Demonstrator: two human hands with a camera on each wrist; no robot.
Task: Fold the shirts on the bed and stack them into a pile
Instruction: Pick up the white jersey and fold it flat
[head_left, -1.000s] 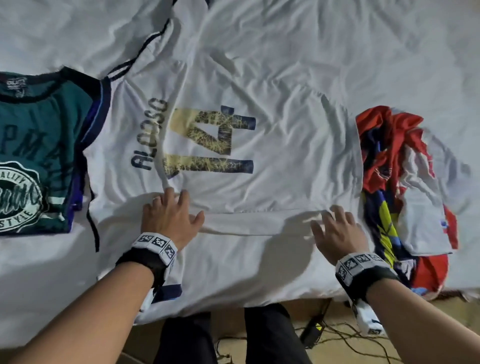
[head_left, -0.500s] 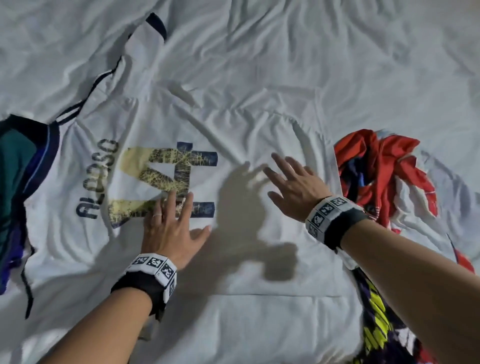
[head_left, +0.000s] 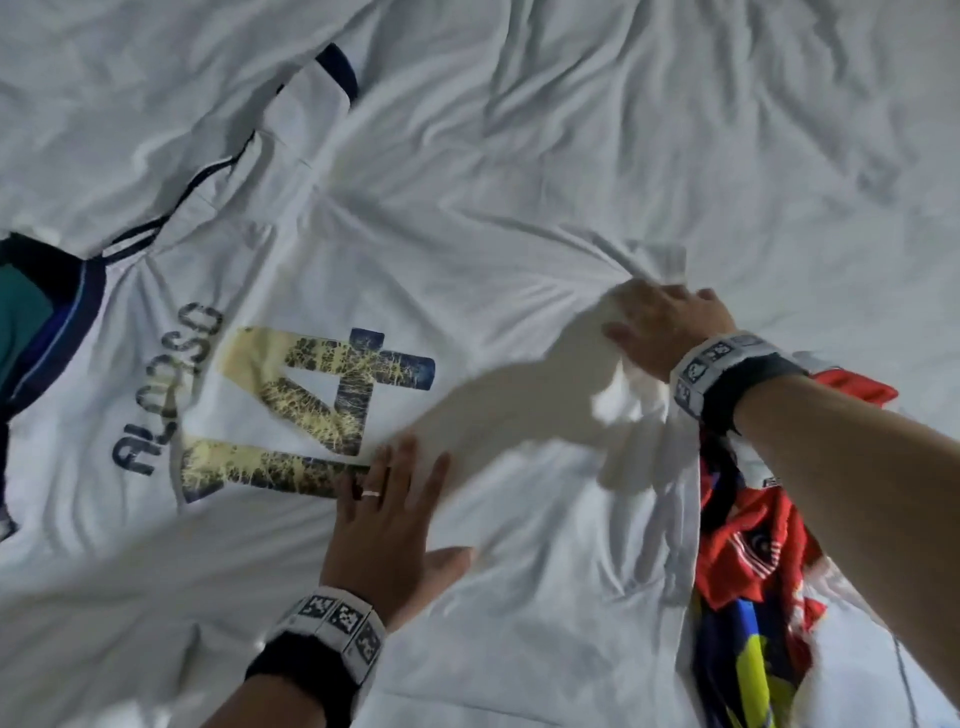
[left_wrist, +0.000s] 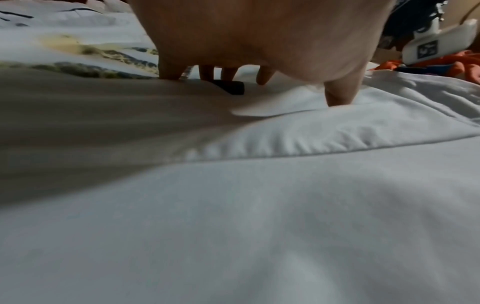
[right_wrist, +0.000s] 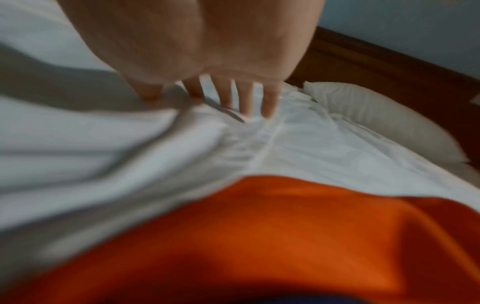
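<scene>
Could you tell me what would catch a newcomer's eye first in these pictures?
Probably the white jersey spread across the bed, with ALONSO and a cracked yellow 14 printed on it. The left hand presses flat beside the number, while the right hand gathers the jersey's far right corner. A crumpled red shirt lies at its right edge.

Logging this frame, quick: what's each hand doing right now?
Left hand: open, fingers flat, pressing the white number 14 jersey.
Right hand: fingers on the jersey's bunched far hem; grip cannot be told.

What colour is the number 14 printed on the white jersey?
Cracked pale yellow and dark navy on the number 14; clearest in the head view.
</scene>
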